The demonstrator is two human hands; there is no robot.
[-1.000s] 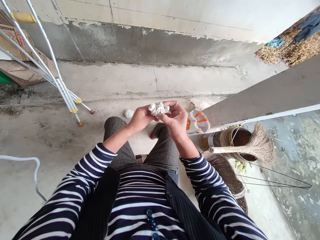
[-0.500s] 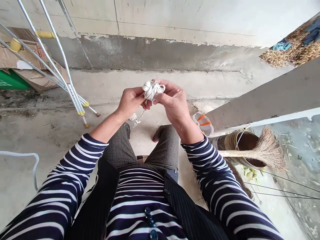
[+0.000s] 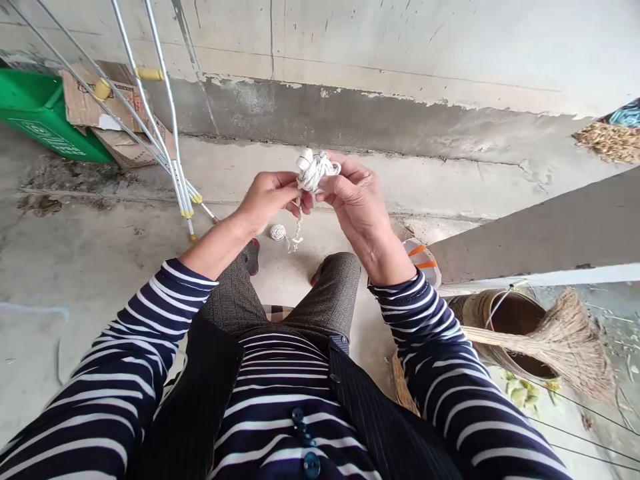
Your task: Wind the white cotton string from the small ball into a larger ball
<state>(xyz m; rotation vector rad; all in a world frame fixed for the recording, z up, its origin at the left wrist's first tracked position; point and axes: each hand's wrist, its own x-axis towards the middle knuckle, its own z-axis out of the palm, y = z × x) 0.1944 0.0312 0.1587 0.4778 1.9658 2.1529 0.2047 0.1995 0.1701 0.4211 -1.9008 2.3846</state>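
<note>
Now both hands pinch a small tangled bundle of white cord [image 3: 314, 171] between them, the left hand [image 3: 267, 198] clenched on its near side, the right hand [image 3: 353, 198] on the far side. Below the grip a loose end dangles. Light, soft and floppy, it probably handles best pinched at the knotted middle.

Bare concrete floor [image 3: 90, 267], stained and cracked, with a raised step along the far side. Plastered wall [image 3: 400, 40] behind, paint peeled above a grey lower band. Metal rack legs [image 3: 170, 153] with yellow clips, standing at left. Green crate [image 3: 40, 120] and flattened cardboard [image 3: 115, 127] against the wall. Straw broom [image 3: 560, 343] laid across a brown pot [image 3: 505, 320] at right. Grey ledge [image 3: 540, 233] beside them. Daylight, diffuse and even.
</note>
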